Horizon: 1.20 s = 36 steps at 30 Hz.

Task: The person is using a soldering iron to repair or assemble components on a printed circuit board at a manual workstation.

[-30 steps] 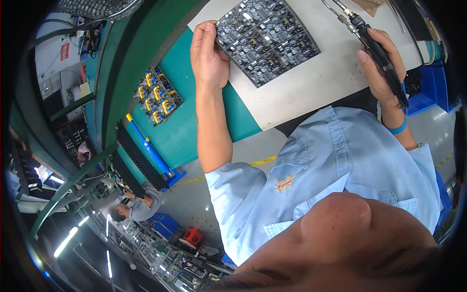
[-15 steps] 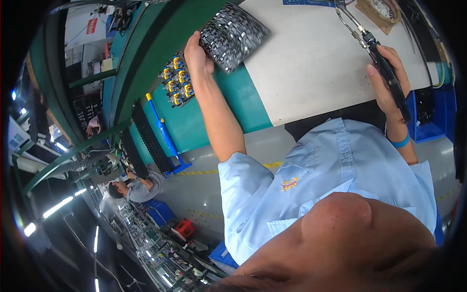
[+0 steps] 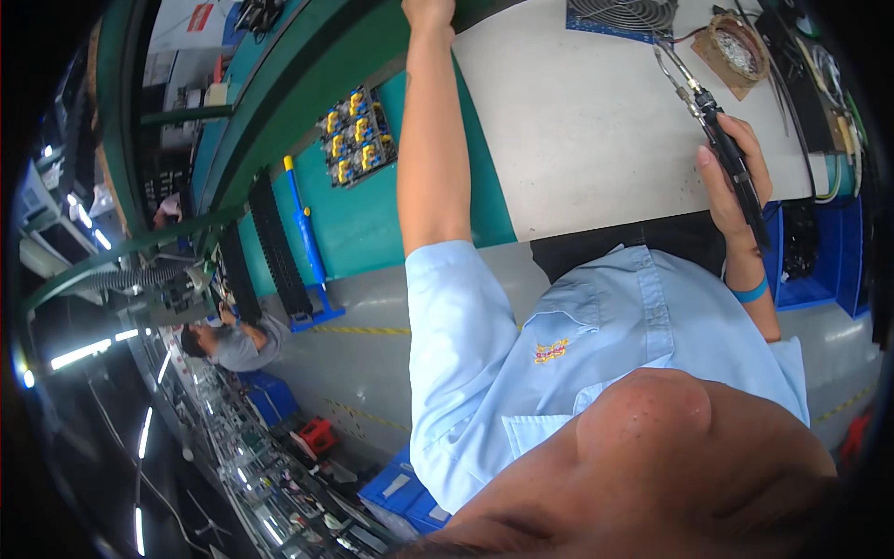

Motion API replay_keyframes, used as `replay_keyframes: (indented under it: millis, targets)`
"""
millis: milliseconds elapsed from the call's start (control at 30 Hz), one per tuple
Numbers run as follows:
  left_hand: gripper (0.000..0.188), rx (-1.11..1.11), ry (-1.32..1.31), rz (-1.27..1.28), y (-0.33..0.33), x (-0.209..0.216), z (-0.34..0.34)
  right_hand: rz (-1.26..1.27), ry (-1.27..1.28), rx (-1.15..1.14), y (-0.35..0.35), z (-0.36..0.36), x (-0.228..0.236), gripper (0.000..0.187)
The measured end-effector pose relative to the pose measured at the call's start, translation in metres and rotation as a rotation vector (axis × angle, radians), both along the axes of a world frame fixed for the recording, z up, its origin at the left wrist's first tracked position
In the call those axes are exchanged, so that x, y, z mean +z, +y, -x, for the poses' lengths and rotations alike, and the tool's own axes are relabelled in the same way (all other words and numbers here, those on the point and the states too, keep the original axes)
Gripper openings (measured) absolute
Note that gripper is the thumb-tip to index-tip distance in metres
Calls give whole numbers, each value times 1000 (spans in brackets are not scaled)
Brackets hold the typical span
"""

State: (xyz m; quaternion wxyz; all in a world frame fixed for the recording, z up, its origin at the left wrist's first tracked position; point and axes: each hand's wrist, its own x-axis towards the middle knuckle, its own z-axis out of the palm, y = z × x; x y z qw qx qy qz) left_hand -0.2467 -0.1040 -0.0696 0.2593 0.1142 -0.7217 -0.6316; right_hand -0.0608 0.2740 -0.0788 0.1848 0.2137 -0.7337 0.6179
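Black plastic with a bright metal neck: that's the slim soldering-type tool (image 3: 736, 166) in the head view, and the right hand (image 3: 730, 211) has it, thumb on one side and fingers curled close around the other, its tip pointing up toward a round black wire guard (image 3: 626, 11) on a blue plate. Below that tip lies the broad off-white sheet (image 3: 577, 121). Over to the left hand (image 3: 430, 13), stretched right up to the upper edge: its fingers are cut off, so I can't tell how far they're spread or what they hold. Just beside that forearm, on the green work mat (image 3: 428, 130), sits a panel of yellow-and-blue components (image 3: 358, 140); further left, a blue tube-shaped tool with a yellow end (image 3: 305, 224) lies next to a black ridged rack (image 3: 279, 252). Far right, a brown-rimmed round dish (image 3: 710, 58) holds pale bits.
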Motion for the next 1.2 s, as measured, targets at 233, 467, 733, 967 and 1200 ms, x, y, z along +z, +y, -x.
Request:
replay_keyframes:
  millis: [233, 467, 733, 967, 1200]
  targets:
    - [46, 216, 9, 1237, 7, 26, -112, -1, -52, -2, -6, -4, 4, 43]
    - [92, 393, -318, 1345, -63, 26, -210, 21, -65, -2, 1, -2, -3, 43]
    - [104, 479, -823, 1049, -107, 22, -232, 33, -15, 20, -4, -1, -3, 43]
    - [100, 493, -767, 1036, -113, 17, -229, 22, -1, -8, -5, -3, 1, 42]
    - [90, 517, -643, 1055, -118, 12, -235, 18, 69, 10, -4, 2, 1, 43]
